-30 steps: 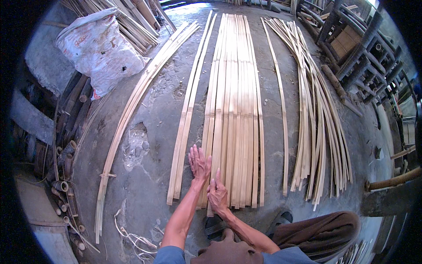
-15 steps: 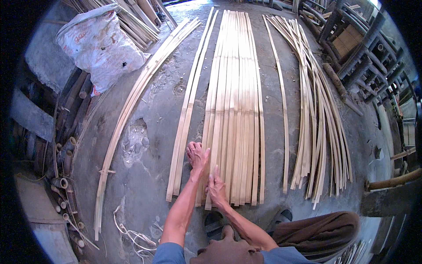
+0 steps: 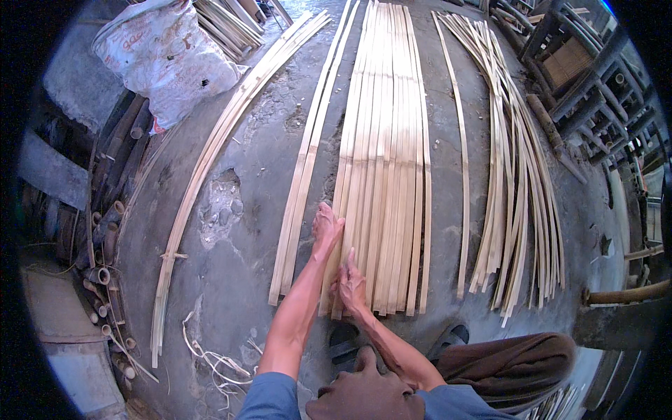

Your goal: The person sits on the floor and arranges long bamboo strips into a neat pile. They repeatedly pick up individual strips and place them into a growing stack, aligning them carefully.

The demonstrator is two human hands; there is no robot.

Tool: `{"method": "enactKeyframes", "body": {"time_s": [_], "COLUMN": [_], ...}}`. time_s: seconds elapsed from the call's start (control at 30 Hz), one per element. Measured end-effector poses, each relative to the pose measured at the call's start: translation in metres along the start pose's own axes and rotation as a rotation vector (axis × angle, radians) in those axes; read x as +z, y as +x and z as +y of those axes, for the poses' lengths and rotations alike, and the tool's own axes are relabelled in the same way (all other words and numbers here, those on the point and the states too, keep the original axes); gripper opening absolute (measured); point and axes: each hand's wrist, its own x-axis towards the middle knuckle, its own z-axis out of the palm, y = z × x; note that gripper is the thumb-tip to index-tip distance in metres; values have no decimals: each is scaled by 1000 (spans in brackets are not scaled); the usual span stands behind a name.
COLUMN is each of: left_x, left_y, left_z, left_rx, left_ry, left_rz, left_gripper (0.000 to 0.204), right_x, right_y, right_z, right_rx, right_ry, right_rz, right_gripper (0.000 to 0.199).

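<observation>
Long pale bamboo strips (image 3: 385,182) lie side by side on the floor in front of me, forming a flat, closely packed row. At the row's left edge, my left hand (image 3: 326,224) is closed around the side of the outermost strip, thumb toward the row. My right hand (image 3: 351,285) is lower, near the strips' near ends. Its index finger stretches along the top while the other fingers curl at a strip on the left side. The undersides of the fingers are hidden on both hands.
Two separate strips (image 3: 302,168) lie just left of the row, and a longer bundle (image 3: 210,157) curves farther left. On the right are a single strip (image 3: 462,175) and a loose, crossing pile (image 3: 507,161). A white sack (image 3: 168,59) stands far left; bamboo frames (image 3: 595,91) stand far right.
The view has shifted, so the strips sit higher and slightly farther right in the picture. Both hands keep about the same places along the row's left edge.
</observation>
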Motion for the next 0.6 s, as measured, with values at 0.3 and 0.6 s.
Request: {"method": "enactKeyframes", "body": {"time_s": [0.3,0.6], "left_x": [1,3], "left_y": [0,4], "left_z": [10,3], "left_rx": [-53,-43], "left_ry": [-52,-23], "left_rz": [-51,-24], "left_gripper": [39,37], "right_x": [1,-3], "right_y": [3,-3], "right_z": [8,-21], "right_rx": [-67,25], "right_ry": [16,89], "right_rz": [39,18], "right_gripper": [62,64]}}
